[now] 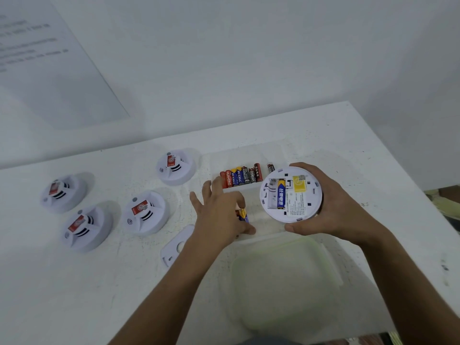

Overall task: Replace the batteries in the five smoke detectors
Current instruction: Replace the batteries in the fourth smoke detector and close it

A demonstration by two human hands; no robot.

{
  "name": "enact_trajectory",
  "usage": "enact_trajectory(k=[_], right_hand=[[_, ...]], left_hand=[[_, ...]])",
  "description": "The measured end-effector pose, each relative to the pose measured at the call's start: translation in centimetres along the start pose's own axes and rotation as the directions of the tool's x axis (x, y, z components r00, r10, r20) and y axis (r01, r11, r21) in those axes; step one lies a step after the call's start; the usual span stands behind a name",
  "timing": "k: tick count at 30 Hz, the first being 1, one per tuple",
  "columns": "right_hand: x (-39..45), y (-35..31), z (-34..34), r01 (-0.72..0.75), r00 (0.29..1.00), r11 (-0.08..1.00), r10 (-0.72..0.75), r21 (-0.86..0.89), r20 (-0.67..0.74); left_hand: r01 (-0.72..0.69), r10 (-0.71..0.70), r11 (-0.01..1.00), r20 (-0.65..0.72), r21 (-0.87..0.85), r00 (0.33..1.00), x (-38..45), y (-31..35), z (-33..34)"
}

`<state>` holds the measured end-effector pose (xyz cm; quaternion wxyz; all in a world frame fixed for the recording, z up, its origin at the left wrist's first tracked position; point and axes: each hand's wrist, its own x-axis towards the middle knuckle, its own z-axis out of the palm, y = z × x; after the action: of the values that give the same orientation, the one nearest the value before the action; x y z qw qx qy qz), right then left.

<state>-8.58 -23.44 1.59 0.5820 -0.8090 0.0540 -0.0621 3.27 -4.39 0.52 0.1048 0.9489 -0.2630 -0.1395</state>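
We hold the detector (290,194) upturned in our right hand (331,207), just right of the battery row (240,176), fingers curled round its rim from the far side and thumb hooked under the near edge. It looks like light, stiff plastic with a smooth rim, so we judge the rim grip best, keeping clear of the open bay. One blue cell (281,193) sits in that bay; the slot beside it looks empty. Our left hand (219,212), just in front of the row, has its fingers loosely spread, and a blue-and-gold battery (243,214) shows at its thumb side; we cannot tell whether it is pinched or lying on the bench (74,282). Such cells are small, hard and apt to roll. The row's nearest ends hide behind our fingertips, a cover plate (174,246) left of the wrist is partly covered, and the detector's label print is too small to read
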Motion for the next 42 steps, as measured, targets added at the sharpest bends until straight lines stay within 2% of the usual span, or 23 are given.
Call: enact_trajectory(k=[2, 6, 9, 11, 14, 18, 20, 22, 25, 27, 29, 31, 33, 35, 38, 40, 42], right_hand=[[0.0, 0.0, 0.0, 0.002, 1.0, 1.0, -0.002, -0.011, 0.004], [0.1, -0.3, 0.1, 0.007, 1.0, 1.0, -0.007, -0.029, 0.01], [0.1, -0.4, 0.2, 0.01, 1.0, 0.999, -0.01, -0.034, 0.018], [0.1, -0.5, 0.4, 0.021, 1.0, 0.999, -0.02, -0.035, 0.022], [0.3, -0.8, 0.9, 0.04, 0.998, 0.999, -0.039, -0.026, 0.042], [1.1, -1.0, 2.2, 0.067, 0.996, 0.998, -0.066, -0.01, 0.061], [1.3, -1.2, 2.8, 0.076, 0.995, 0.997, -0.076, 0.004, 0.069], [1.5, -1.4, 3.3, 0.09, 0.993, 0.996, -0.089, 0.001, 0.079], [1.8, -1.6, 3.8, 0.109, 0.993, 0.994, -0.11, 0.017, 0.044], [1.9, -1.9, 4.0, 0.114, 0.993, 0.993, -0.114, 0.03, 0.02], [2.0, -2.3, 4.1, 0.106, 0.994, 0.993, -0.107, 0.046, 0.026], [2.1, -2.5, 4.3, 0.103, 0.993, 0.993, -0.105, 0.058, 0.048], [2.1, -2.7, 4.4, 0.107, 0.992, 0.992, -0.111, 0.06, 0.066], [2.2, -2.8, 4.4, 0.11, 0.989, 0.991, -0.116, 0.07, 0.093], [2.4, -3.0, 4.7, 0.107, 0.984, 0.992, -0.116, 0.072, 0.134], [2.7, -3.3, 5.0, 0.113, 0.981, 0.992, -0.122, 0.062, 0.15], [3.0, -3.3, 5.3, 0.119, 0.977, 0.991, -0.127, 0.056, 0.171]], left_hand=[[0.016, -0.02, 0.997, -0.053, -0.075, 0.998, -0.2, -0.1, -0.1], [-0.013, -0.006, 0.993, -0.156, -0.115, 0.988, -0.9, -0.2, -0.8], [-0.124, 0.036, 0.968, -0.368, -0.22, 0.929, -1.5, -0.3, -1.8], [-0.211, 0.029, 0.917, -0.471, -0.339, 0.882, -2.2, -0.2, -2.9], [-0.321, 0.031, 0.798, -0.497, -0.509, 0.867, -3.3, 0.6, -4.3], [-0.405, 0.036, 0.661, -0.512, -0.632, 0.858, -3.8, 0.9, -3.9], [-0.431, 0.057, 0.673, -0.539, -0.601, 0.841, -3.8, 0.2, -3.3], [-0.51, 0.16, 0.753, -0.635, -0.417, 0.756, -4.0, -0.5, -2.7], [-0.622, 0.327, 0.764, -0.727, -0.173, 0.604, -4.5, -1.4, -1.7], [-0.651, 0.372, 0.747, -0.723, -0.139, 0.582, -4.8, -2.0, -1.4], [-0.639, 0.371, 0.752, -0.695, -0.165, 0.616, -5.1, -2.5, -1.4], [-0.555, 0.25, 0.757, -0.631, -0.345, 0.734, -5.5, -2.6, -2.1], [-0.393, 0.098, 0.721, -0.478, -0.571, 0.873, -5.9, -2.5, -3.2], [-0.224, 0.03, 0.609, -0.26, -0.761, 0.965, -6.0, -2.5, -4.3], [-0.066, 0.069, 0.426, -0.041, -0.902, 0.997, -6.0, -2.9, -5.3], [-0.026, 0.056, 0.348, -0.007, -0.937, 0.998, -6.2, -3.1, -5.5], [-0.029, 0.023, 0.319, -0.023, -0.947, 0.999, -6.3, -3.4, -5.4]])
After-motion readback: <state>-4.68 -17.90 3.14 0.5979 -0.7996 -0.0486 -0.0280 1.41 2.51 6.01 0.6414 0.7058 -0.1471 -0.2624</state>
